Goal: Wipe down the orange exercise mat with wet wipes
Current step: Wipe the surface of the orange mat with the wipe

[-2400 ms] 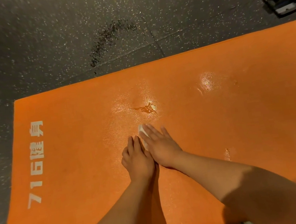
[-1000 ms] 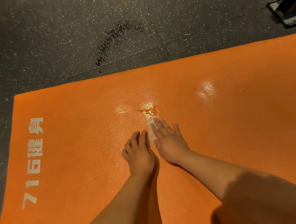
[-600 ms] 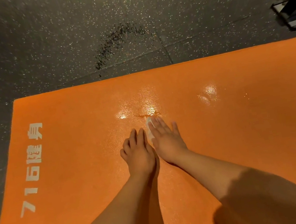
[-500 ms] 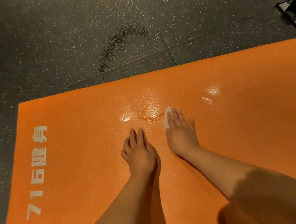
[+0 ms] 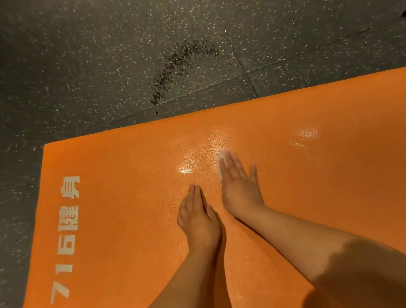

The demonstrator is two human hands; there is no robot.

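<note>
**Flat hands on the mat**

The orange mat (image 5: 118,161) lies on the speckled dark floor (image 5: 76,54), its far left corner in view. The right hand (image 5: 238,188) lies flat with fingers straight, pressing a white wipe (image 5: 221,158) onto the mat near its far edge; only the wipe's rim shows beyond the fingertips. The left hand (image 5: 198,217) rests flat and empty just beside it. Wet patches (image 5: 304,136) shine nearby. White lettering (image 5: 68,232) runs along the left edge.
</note>
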